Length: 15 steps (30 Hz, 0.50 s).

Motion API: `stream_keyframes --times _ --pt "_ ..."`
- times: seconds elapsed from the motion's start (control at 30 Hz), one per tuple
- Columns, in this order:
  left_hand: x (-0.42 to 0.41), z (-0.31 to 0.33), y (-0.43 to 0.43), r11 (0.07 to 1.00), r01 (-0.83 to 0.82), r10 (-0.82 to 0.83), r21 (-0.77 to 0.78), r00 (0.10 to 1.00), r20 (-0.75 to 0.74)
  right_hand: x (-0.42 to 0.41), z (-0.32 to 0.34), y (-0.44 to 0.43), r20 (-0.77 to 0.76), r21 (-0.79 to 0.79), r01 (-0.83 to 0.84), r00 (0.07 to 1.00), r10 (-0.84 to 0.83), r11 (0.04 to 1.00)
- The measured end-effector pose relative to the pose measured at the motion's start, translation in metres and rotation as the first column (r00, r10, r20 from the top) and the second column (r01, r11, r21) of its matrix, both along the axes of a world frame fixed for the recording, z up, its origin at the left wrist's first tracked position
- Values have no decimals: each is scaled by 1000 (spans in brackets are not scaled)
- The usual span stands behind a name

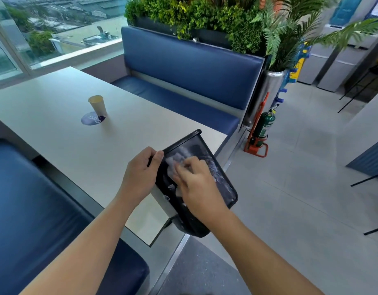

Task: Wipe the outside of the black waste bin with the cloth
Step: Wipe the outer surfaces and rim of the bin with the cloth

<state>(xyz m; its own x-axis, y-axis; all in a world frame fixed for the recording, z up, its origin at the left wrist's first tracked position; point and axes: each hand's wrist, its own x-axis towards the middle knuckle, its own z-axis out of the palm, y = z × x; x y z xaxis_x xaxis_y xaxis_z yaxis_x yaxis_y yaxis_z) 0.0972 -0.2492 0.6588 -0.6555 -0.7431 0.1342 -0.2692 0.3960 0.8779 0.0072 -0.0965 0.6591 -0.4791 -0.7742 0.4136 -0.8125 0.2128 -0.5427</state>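
Black bin in left hand — right hand presses cloth.

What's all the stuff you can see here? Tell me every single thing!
waste bin: 1, black, tilted at the table's near corner
cloth: 1, whitish, on the bin's side under the right hand
table: 1, pale grey, between the benches
cup: 1, cream, upright on the table
sticker: 1, blue, round, under the cup's base
benches: 2, blue, one on each side of the table
plants: several, green, behind the far bench
fire extinguisher: 1, green, on the floor
stand: 1, orange, holding the extinguisher
left hand: 1, holds the bin's edge
right hand: 1, presses the cloth on the bin
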Motion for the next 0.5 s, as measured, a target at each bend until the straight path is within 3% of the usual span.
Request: stream_keyframes --times 0.2,0.37,0.43,0.5 --pt "3 -3 8 999 4 -3 35 1000 -23 -53 4 4 107 -75 208 974 -200 975" --pt "-7 -3 6 999 -32 31 -14 998 -53 -2 -1 8 23 -75 -64 998 66 995" --pt "-3 -5 6 1000 -13 13 -3 999 -44 -13 -9 23 11 -64 -58 998 58 996" --pt "0 -7 7 1000 2 -2 10 999 -37 -38 -10 28 54 -38 51 997 -49 998"
